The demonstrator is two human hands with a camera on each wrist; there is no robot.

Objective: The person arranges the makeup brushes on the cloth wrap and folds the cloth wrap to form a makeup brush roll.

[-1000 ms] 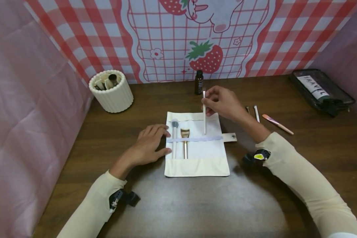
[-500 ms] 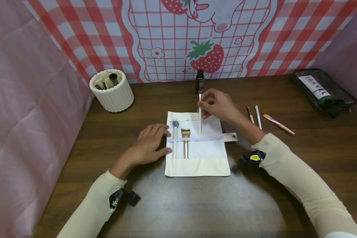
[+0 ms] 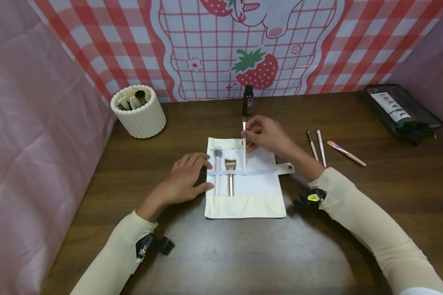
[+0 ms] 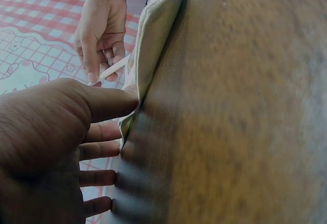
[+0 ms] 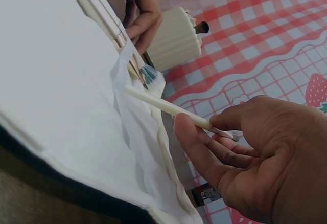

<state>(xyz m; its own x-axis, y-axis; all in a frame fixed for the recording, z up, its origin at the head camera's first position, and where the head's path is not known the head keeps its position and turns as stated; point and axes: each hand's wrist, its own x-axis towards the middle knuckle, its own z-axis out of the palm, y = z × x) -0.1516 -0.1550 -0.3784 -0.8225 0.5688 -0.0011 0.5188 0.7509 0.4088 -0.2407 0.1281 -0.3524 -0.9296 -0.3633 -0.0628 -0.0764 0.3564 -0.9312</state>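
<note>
An off-white fabric brush roll (image 3: 245, 207) lies unfolded on the table. Under its lilac elastic band (image 3: 261, 171) sit a grey-tipped makeup brush (image 3: 217, 154) and a flat makeup brush with a gold handle (image 3: 230, 164). My right hand (image 3: 267, 133) pinches a white-handled makeup brush (image 3: 244, 157) near its bristle end, handle pointing down. In the right wrist view, the lower tip of that white handle (image 5: 163, 105) meets the band; whether it is under it I cannot tell. My left hand (image 3: 186, 179) rests at the roll's left edge, fingers spread, thumb (image 4: 115, 104) touching the fabric.
Three loose brushes, including a pink one (image 3: 346, 153), lie to the right. A ribbed white cup (image 3: 142, 119) with brushes stands back left. A dark bottle (image 3: 247, 101) stands behind the roll. A black travel pouch (image 3: 402, 112) lies back right.
My right hand has moved left and slightly toward me with the white-handled brush, bringing its lower tip down to the elastic band. My left hand has stayed in place.
</note>
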